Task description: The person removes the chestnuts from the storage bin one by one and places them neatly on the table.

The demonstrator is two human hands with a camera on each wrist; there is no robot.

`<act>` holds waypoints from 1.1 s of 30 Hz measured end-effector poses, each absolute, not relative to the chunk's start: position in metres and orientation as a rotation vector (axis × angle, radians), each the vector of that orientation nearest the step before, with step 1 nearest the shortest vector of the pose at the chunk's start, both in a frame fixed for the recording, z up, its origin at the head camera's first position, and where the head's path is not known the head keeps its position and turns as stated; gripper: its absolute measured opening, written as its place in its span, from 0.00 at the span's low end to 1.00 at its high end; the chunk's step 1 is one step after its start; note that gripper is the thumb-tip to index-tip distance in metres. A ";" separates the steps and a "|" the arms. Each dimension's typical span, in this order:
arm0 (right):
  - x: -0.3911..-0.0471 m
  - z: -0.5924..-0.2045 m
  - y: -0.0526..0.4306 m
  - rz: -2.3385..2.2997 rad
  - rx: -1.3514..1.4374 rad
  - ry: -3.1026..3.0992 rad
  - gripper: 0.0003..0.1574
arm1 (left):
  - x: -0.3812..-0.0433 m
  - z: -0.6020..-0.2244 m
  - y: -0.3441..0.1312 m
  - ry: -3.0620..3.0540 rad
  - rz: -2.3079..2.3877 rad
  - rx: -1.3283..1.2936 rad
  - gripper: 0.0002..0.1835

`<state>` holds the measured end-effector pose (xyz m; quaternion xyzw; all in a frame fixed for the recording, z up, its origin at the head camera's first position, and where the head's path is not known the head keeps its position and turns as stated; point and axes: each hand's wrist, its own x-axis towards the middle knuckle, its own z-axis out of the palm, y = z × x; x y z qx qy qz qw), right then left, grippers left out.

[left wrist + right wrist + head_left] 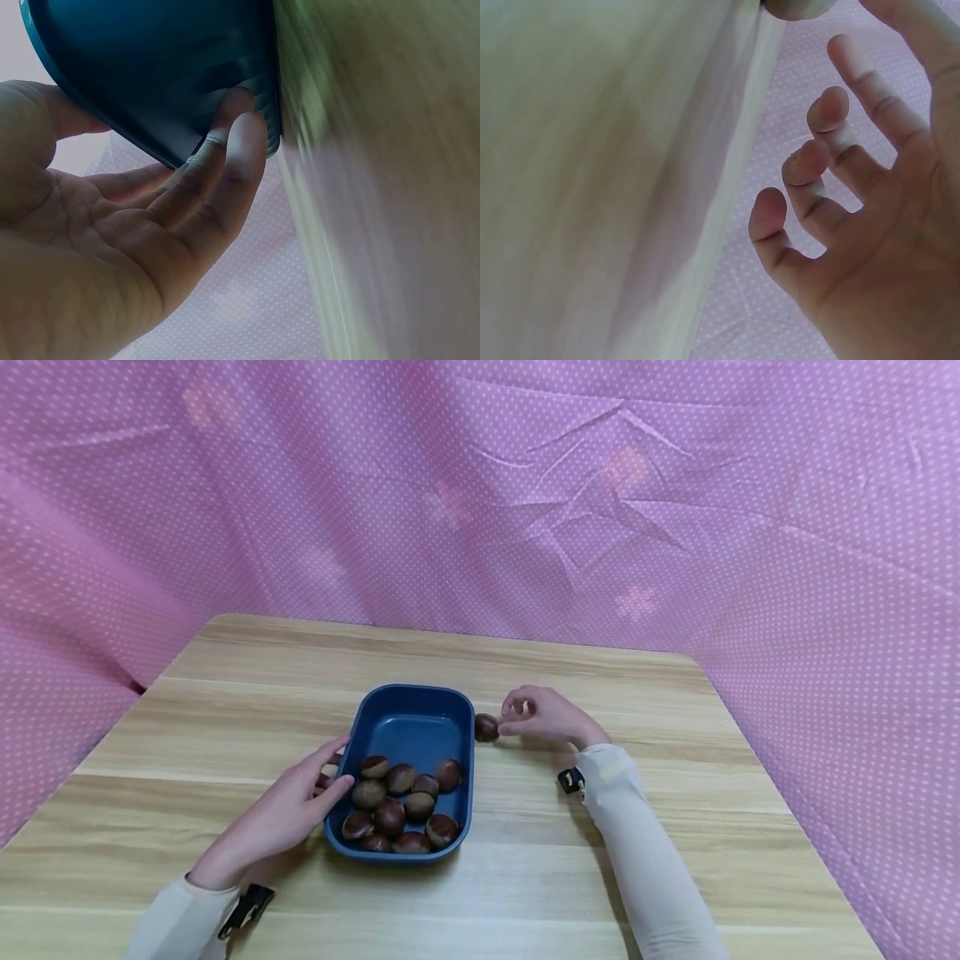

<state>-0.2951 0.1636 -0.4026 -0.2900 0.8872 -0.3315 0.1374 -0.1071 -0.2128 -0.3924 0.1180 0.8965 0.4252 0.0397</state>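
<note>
- The rounded rectangular dark-blue container (416, 739) is gripped at its left rim by the left hand (288, 806), thumb over the edge and fingers against the outer wall.
- Glossy brown chestnuts (389, 817) are gathered in the container's near half.
- One lone dark-brown chestnut (486, 727) is seen on the pale wood-grain bench (525, 885), just beside the container's right wall.
- Nothing is gripped by the right hand (551, 716), its fingers loosely bent near that chestnut.

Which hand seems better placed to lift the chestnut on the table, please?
Likely the right hand: it is at that chestnut, while the left hand holds the blue container from its opposite side.
</note>
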 end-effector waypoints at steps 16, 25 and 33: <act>-0.293 -0.394 0.162 -0.890 -0.947 2.592 0.23 | -0.111 -0.392 -0.206 2.802 1.320 0.351 0.31; -0.285 -0.370 0.145 -0.847 -1.189 2.546 0.22 | -0.109 -0.388 -0.200 2.831 1.330 0.268 0.29; -0.272 -0.355 0.114 -0.802 -1.437 2.381 0.22 | -0.104 -0.389 -0.201 2.815 1.333 0.207 0.30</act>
